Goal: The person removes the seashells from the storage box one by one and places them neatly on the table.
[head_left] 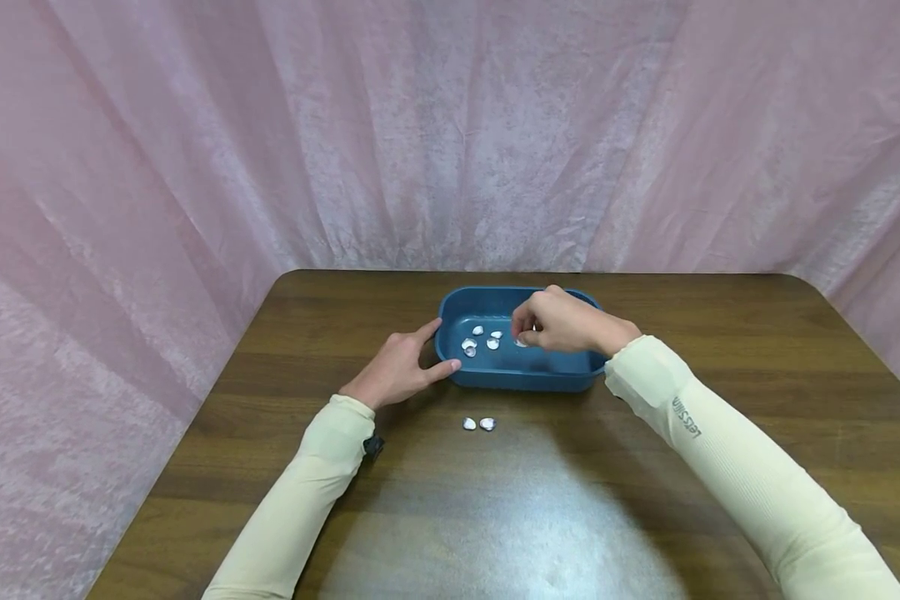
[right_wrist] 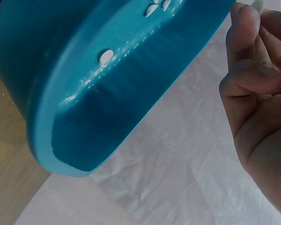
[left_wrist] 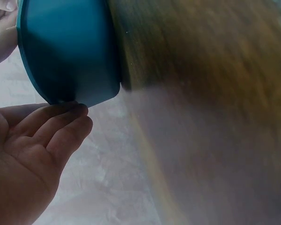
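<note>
Pink curtain [head_left: 457,150] behind wooden table [head_left: 757,400]; left grip [head_left: 396,367] spread against tub [head_left: 525,381], right grip [head_left: 566,322] pinching pale piece [right_wrist: 258,5].

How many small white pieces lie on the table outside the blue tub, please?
2: the left piece and the right piece, side by side on the near side of the tub; the arms could hide others.

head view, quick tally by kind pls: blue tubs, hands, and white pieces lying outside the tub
Blue tub: 1
Hands, left hand and right hand: 2
White pieces outside the tub: 2
Total: 5
</note>
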`<state>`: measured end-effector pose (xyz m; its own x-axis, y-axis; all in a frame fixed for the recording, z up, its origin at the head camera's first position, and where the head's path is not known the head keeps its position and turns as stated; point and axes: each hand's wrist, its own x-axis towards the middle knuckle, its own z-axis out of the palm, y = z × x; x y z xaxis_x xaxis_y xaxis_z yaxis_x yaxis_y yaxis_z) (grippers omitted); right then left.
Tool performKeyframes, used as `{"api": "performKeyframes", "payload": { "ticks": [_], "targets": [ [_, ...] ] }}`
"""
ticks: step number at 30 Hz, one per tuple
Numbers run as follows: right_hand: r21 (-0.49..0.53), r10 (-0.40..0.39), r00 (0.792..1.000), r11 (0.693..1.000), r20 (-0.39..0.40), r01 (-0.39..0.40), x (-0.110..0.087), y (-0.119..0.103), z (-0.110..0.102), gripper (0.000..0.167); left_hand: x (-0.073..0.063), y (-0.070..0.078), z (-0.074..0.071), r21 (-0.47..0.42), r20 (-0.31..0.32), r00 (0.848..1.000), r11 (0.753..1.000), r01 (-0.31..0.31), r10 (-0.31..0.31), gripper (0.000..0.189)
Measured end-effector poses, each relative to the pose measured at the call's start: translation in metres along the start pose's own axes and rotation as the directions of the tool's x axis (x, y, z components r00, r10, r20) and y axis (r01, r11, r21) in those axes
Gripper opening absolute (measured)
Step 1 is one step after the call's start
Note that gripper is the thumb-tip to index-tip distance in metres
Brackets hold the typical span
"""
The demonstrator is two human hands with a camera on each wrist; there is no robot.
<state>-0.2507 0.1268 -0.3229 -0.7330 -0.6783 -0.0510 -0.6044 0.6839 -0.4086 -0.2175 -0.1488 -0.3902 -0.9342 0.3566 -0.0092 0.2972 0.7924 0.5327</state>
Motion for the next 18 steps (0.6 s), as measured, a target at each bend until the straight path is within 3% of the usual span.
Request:
{"api": "performKeyframes", "payload": {
  "ticks": [18],
  "targets": [
    [0.023,-0.149,0.985,0.988,-0.09,0.152,-0.028,-0.017,0.032,0.017,0.0,-0.001,0.002,0.013,-0.008,1.0,1.0,-0.001,0.001,0.087]
  ]
}}
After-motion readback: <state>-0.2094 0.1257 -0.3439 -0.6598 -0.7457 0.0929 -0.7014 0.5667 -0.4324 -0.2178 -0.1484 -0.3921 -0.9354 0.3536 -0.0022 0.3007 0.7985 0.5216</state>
